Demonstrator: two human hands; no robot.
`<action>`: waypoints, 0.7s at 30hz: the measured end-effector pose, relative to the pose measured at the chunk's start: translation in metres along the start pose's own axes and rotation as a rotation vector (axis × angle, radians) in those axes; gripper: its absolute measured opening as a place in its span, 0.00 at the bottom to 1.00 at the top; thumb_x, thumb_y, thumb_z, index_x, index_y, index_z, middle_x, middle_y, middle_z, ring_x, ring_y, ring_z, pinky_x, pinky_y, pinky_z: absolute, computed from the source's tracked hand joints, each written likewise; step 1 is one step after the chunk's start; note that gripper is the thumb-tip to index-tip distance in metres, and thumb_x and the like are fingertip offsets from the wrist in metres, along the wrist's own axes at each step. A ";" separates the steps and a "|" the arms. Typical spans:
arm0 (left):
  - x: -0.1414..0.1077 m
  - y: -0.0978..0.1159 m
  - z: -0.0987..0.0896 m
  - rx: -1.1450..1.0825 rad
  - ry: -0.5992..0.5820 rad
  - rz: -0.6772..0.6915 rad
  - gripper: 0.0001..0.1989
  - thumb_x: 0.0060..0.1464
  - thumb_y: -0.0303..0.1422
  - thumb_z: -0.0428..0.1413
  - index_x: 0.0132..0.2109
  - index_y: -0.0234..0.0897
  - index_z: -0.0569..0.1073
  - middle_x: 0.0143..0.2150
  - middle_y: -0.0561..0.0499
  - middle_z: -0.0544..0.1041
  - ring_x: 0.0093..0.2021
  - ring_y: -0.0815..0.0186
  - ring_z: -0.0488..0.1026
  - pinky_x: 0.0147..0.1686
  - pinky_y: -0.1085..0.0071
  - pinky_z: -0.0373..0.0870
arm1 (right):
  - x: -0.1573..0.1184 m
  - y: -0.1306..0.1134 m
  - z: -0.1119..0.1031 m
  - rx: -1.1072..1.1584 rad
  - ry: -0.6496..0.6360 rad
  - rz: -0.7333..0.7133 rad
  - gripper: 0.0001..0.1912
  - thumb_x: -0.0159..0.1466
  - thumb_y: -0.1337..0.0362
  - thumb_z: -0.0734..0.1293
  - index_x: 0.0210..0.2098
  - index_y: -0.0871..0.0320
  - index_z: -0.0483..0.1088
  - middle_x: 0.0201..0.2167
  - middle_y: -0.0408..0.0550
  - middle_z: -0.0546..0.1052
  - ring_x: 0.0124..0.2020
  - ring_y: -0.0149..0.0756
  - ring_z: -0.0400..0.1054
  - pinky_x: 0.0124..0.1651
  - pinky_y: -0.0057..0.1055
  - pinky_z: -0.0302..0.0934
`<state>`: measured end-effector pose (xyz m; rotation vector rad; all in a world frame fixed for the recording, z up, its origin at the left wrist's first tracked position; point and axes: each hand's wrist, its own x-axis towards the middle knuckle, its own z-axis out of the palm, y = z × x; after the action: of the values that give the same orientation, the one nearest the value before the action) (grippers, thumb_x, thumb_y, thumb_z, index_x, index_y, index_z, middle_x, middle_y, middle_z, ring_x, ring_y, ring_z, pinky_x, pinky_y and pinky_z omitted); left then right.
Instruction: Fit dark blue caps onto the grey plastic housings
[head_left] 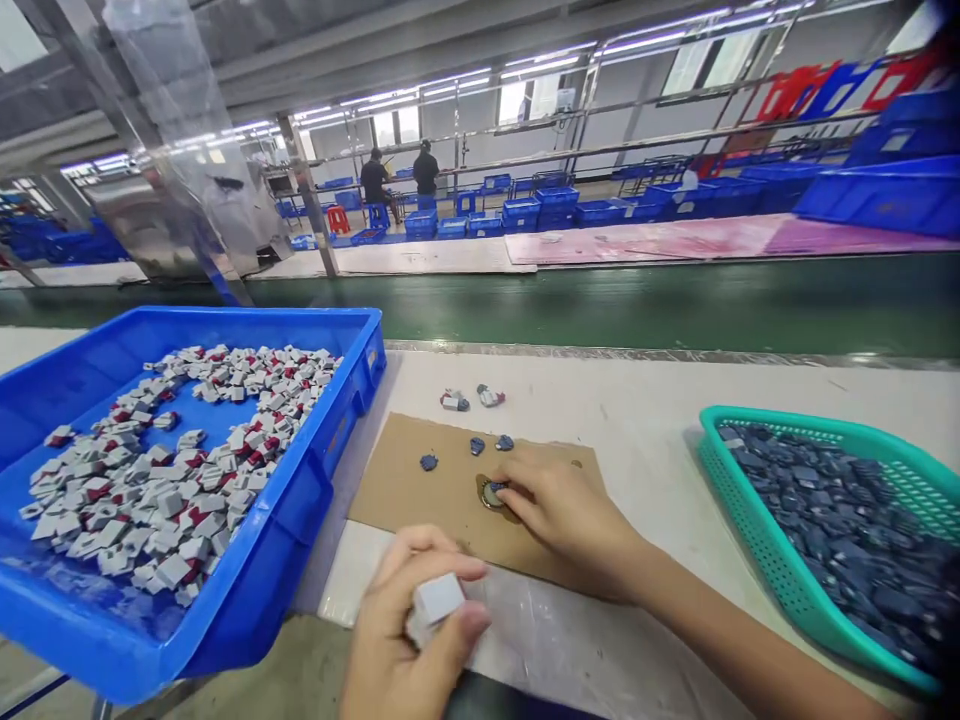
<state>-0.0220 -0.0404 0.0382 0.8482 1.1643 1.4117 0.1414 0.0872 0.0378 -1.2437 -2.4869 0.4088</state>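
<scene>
My left hand (420,625), low in the middle of the view, is closed around a white block-shaped part (439,598). Over the brown cardboard (397,480), the fingertips of my right hand (547,490) pinch a small dark blue part (496,487) at a small round metallic dish (489,498). Several loose dark blue pieces (428,462) lie on the cardboard beyond and left of the dish. Behind the cardboard, two white, red and dark assembled pieces (454,400) rest on the white table (637,400).
On the left stands a blue bin (322,470) of white and red parts. A green basket (757,545) of dark blue parts is at the right. Behind the table runs a green conveyor belt (600,310). Two people (425,172) are far back among blue crates.
</scene>
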 end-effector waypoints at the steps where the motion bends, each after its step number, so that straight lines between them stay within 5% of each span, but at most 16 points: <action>1: 0.006 -0.008 0.011 0.039 -0.049 -0.026 0.10 0.39 0.33 0.63 0.33 0.39 0.77 0.33 0.49 0.72 0.20 0.73 0.65 0.12 0.80 0.56 | 0.002 0.001 0.000 -0.011 -0.020 0.003 0.08 0.58 0.75 0.59 0.29 0.61 0.69 0.29 0.47 0.71 0.31 0.34 0.66 0.32 0.29 0.58; 5: 0.023 -0.029 0.013 0.030 -0.182 -0.215 0.14 0.47 0.40 0.57 0.41 0.39 0.74 0.20 0.55 0.66 0.15 0.76 0.60 0.11 0.82 0.53 | 0.004 0.005 0.000 -0.027 -0.036 0.019 0.07 0.58 0.73 0.60 0.30 0.61 0.69 0.29 0.47 0.70 0.31 0.34 0.64 0.34 0.30 0.57; 10: 0.032 -0.035 -0.006 -0.471 -0.256 -0.425 0.27 0.36 0.42 0.60 0.47 0.40 0.71 0.30 0.52 0.65 0.22 0.70 0.64 0.06 0.81 0.56 | 0.005 0.010 0.002 0.036 -0.014 0.032 0.04 0.58 0.66 0.62 0.28 0.59 0.68 0.25 0.45 0.70 0.27 0.33 0.63 0.30 0.28 0.55; 17: 0.028 -0.023 -0.002 -0.384 -0.071 -0.418 0.20 0.45 0.31 0.59 0.47 0.36 0.69 0.43 0.44 0.71 0.46 0.61 0.69 0.33 0.75 0.70 | -0.003 0.007 -0.005 0.289 0.108 0.207 0.11 0.58 0.56 0.63 0.36 0.57 0.69 0.20 0.43 0.70 0.18 0.30 0.61 0.22 0.28 0.55; 21: 0.028 -0.033 0.001 -0.205 0.047 -0.190 0.14 0.38 0.27 0.62 0.35 0.37 0.71 0.39 0.47 0.75 0.44 0.63 0.69 0.40 0.73 0.65 | -0.008 0.011 0.003 0.309 0.092 0.236 0.12 0.59 0.56 0.63 0.36 0.57 0.69 0.21 0.43 0.70 0.18 0.30 0.61 0.22 0.28 0.55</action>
<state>-0.0169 -0.0143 0.0038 0.5487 1.0844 1.3717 0.1521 0.0868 0.0295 -1.3907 -2.1074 0.7448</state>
